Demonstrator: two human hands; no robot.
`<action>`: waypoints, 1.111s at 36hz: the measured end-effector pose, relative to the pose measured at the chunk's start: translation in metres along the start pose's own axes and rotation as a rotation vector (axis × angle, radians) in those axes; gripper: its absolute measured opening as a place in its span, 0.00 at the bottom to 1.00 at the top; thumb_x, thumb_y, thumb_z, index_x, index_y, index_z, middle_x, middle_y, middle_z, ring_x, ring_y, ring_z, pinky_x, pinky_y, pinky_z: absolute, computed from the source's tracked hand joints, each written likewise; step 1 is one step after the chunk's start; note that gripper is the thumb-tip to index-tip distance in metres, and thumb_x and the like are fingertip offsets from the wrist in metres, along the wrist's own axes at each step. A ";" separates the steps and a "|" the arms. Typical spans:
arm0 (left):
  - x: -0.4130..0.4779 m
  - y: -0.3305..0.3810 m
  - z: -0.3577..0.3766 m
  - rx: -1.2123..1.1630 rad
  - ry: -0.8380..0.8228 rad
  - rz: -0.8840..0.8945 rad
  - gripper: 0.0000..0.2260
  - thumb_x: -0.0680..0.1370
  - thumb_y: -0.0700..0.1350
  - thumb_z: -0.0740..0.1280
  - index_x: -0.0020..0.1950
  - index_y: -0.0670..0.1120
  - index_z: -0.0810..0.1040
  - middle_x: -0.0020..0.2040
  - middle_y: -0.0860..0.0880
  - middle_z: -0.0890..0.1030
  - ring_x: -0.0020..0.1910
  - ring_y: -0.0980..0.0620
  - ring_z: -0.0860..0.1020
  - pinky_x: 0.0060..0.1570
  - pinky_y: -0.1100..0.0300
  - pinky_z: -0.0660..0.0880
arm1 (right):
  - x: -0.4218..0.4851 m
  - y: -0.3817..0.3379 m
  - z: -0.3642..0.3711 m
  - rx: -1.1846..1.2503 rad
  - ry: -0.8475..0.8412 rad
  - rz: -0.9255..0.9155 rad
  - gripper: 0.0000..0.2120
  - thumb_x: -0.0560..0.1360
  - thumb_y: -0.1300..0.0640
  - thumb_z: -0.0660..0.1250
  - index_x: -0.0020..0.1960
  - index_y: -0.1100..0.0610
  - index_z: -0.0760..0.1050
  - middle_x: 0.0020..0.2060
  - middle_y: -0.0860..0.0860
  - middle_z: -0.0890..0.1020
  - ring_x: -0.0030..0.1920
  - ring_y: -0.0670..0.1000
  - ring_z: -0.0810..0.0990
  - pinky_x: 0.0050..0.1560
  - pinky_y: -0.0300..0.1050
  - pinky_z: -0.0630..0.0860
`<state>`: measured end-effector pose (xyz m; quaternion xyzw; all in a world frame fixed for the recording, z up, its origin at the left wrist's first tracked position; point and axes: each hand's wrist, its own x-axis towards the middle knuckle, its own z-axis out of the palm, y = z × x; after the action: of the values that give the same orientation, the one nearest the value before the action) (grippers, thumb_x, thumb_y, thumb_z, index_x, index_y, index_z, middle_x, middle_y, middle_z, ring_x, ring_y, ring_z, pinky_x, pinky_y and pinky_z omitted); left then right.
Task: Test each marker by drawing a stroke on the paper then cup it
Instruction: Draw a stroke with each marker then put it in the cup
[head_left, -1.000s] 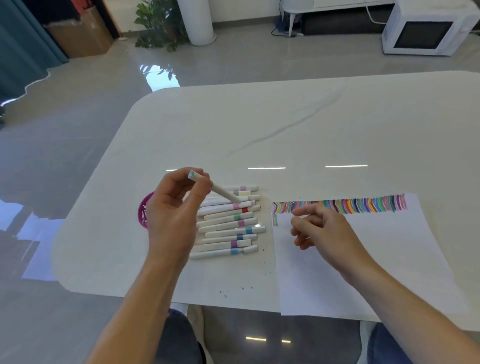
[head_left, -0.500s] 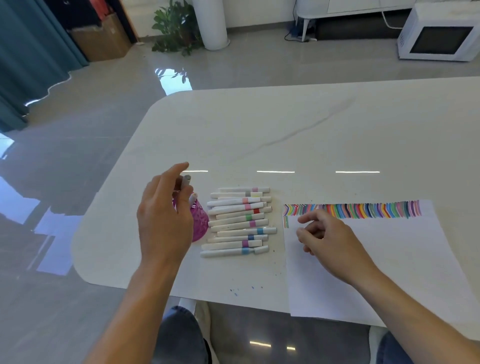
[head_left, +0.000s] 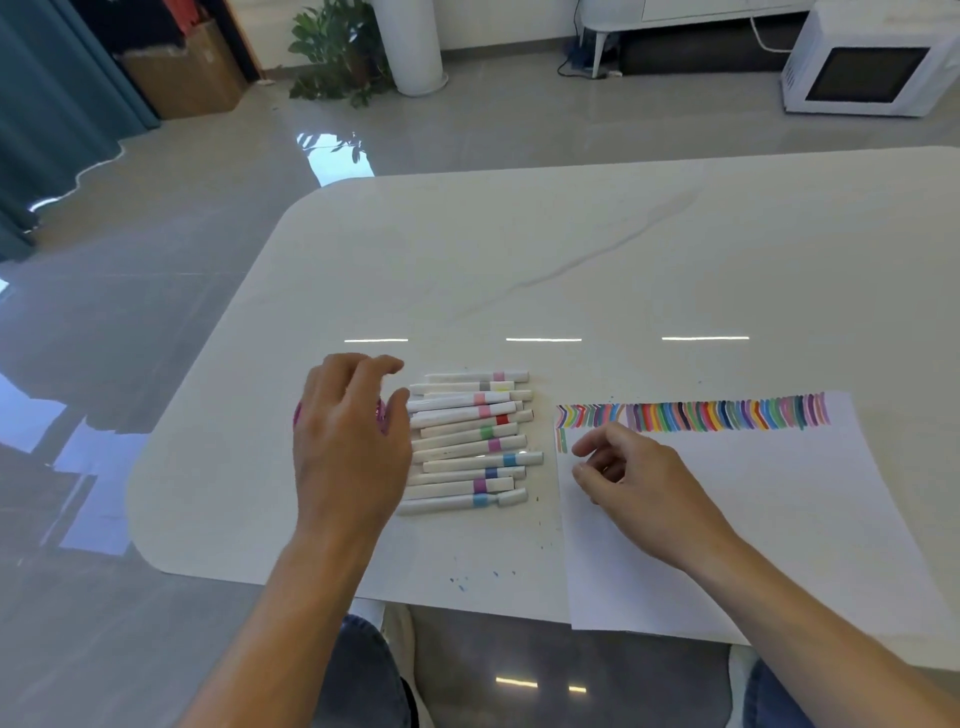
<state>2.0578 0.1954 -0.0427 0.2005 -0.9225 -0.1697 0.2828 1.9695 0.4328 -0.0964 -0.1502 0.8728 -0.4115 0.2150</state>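
Where they lie side by side, markers (head_left: 467, 441) look white, color-banded.

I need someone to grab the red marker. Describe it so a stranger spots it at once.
Start at the white table and find the row of white markers lying between the left hand and the paper. The red marker lies about mid-row; it alone has a bright red band, with pink bands above and green below.

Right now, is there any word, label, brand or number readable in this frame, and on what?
None can be read.
The markers carry only plain colour bands, no legible print.
The paper bears colour strokes, no writing.
The microwave and the cardboard box show no readable marking.
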 end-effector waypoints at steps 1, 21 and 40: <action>-0.002 0.003 0.002 0.000 -0.018 0.060 0.12 0.76 0.40 0.73 0.59 0.45 0.80 0.56 0.47 0.80 0.53 0.52 0.75 0.50 0.60 0.75 | -0.001 0.000 0.001 -0.019 -0.007 -0.008 0.03 0.80 0.53 0.68 0.54 0.47 0.77 0.42 0.44 0.82 0.42 0.44 0.82 0.44 0.38 0.79; -0.027 0.010 0.044 0.230 -0.785 0.186 0.07 0.76 0.45 0.72 0.51 0.55 0.79 0.49 0.56 0.77 0.46 0.52 0.76 0.46 0.55 0.79 | -0.002 -0.002 0.027 -0.219 -0.051 -0.252 0.04 0.78 0.52 0.71 0.52 0.48 0.81 0.43 0.41 0.78 0.44 0.43 0.78 0.47 0.37 0.77; -0.032 0.019 0.046 0.068 -0.731 0.282 0.09 0.79 0.49 0.68 0.59 0.53 0.79 0.54 0.56 0.79 0.51 0.54 0.77 0.48 0.62 0.73 | -0.002 -0.002 0.042 -0.250 -0.041 -0.327 0.03 0.78 0.51 0.71 0.49 0.49 0.78 0.44 0.41 0.76 0.44 0.44 0.76 0.48 0.39 0.77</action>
<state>2.0495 0.2359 -0.0844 0.0072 -0.9860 -0.1586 -0.0508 1.9921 0.4054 -0.1185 -0.3238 0.8766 -0.3263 0.1426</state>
